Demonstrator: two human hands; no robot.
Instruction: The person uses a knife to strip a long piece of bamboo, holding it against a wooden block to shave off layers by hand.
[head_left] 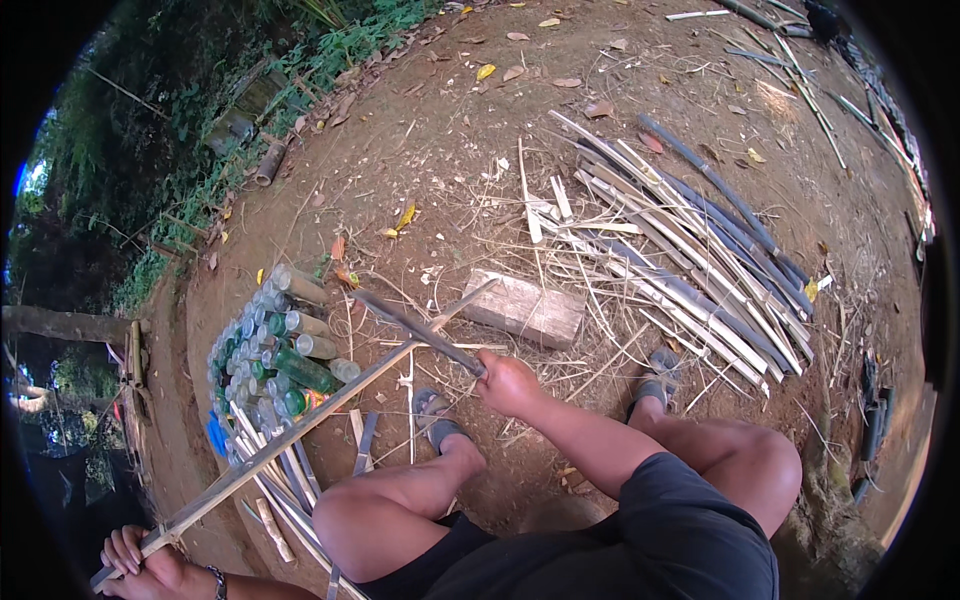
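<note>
**Slip risk**

The long strip (290,437) overlaps the left edge of the wood block (535,312), clenched in my left grip (155,572); my right grip (508,385) clasps the dark blade (410,325). Should the strip roll, the blade could glance toward my left foot (440,418).

blade (422,333): dark grey | bamboo strip (280,442): tan | bottles (303,371): clear, green

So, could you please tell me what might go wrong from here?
The knife in the right hand crosses the bamboo strip; if it slipped, it could perhaps reach the bare left leg.
The left hand grips the strip without a glove, so splinters might prick it.
The strip appears to pass close to the glass bottles, so a jerk could knock some.
</note>
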